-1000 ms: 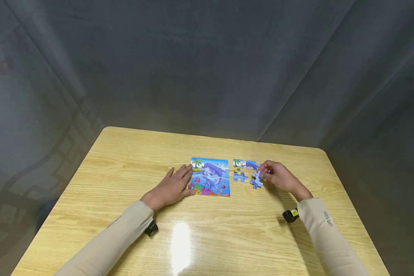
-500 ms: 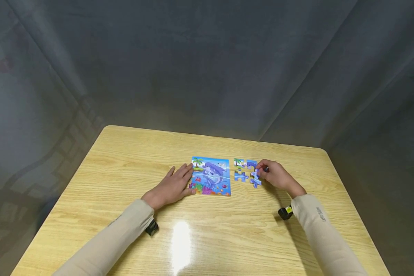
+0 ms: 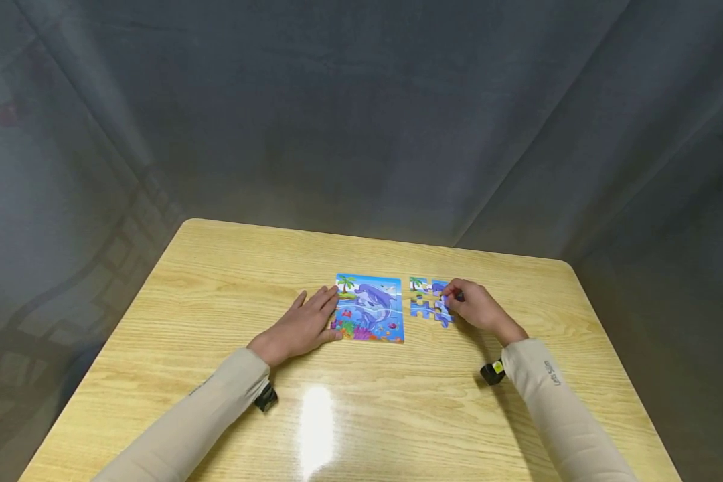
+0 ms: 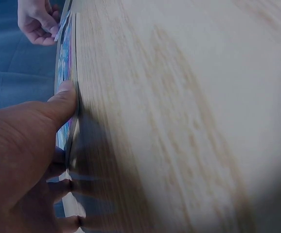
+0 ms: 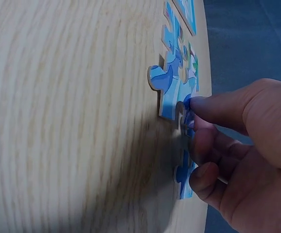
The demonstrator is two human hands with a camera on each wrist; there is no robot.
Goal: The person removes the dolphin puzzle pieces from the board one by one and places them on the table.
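Note:
My left hand (image 3: 298, 326) lies with fingers spread at the left edge of a square dolphin picture (image 3: 373, 308), its fingertips and thumb on the border. To the right of that picture, my right hand (image 3: 478, 308) holds a blue jigsaw puzzle piece (image 3: 443, 317) by its right side between thumb and fingers. In the right wrist view the piece (image 5: 167, 85) lies low against the neighbouring pieces, partly covered by the thumb. Around it are a palm-tree piece (image 3: 418, 285), a sea piece (image 3: 420, 309) and a dolphin piece (image 3: 438, 286), the last partly hidden by my fingers.
Everything lies on a light wooden table (image 3: 361, 415) with rounded far corners. Another blue piece (image 5: 184, 182) shows under the right fingers in the right wrist view. A dark grey curtain (image 3: 349, 134) stands behind the table and along both sides.
My right hand has moved left with the puzzle piece, turning it straighter and bringing it up against the sea piece and the dolphin piece. My left hand has stayed in place.

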